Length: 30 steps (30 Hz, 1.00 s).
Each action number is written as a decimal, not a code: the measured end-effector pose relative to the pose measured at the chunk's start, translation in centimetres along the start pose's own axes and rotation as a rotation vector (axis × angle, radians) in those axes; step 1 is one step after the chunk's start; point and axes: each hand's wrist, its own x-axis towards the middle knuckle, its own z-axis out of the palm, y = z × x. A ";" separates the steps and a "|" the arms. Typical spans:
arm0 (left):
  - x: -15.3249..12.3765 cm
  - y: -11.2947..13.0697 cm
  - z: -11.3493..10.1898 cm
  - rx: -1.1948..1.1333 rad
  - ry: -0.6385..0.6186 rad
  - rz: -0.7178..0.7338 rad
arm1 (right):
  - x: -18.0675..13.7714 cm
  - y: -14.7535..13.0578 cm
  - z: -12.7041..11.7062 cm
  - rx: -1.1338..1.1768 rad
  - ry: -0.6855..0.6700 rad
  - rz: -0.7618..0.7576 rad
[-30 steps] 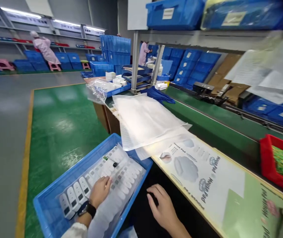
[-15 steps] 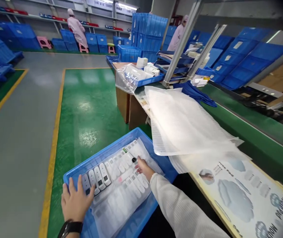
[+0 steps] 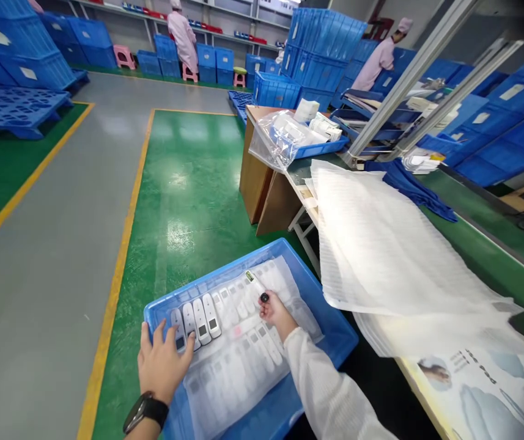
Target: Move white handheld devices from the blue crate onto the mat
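Observation:
A blue bin sits low in front of me, filled with rows of small white devices under a thin translucent sheet. My left hand, with a dark watch on the wrist, lies flat with fingers spread on the near left corner of the devices. Over the middle of the bin my right hand, in a white sleeve, pinches a small black round part.
A stack of white foam sheets covers the workbench at right, beside a green conveyor. A printed poster lies at the bench's near end. Blue crates stand behind, where two people in pink coats work. Green and grey floor lies left.
The view has swung left and down. My left hand slid from the devices' middle to their near left corner. My right hand came from below the bench into the bin, onto the black part.

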 end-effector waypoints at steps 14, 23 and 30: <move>-0.2 1.0 -0.9 0.080 -0.065 -0.004 | -3.2 8.2 10.4 -0.615 0.110 -0.485; -0.1 1.7 -2.4 0.103 -0.166 -0.011 | -3.7 9.1 12.0 -0.182 0.131 -0.133; 0.0 1.7 -2.5 0.147 -0.162 0.013 | -3.9 11.2 17.3 0.335 0.190 0.007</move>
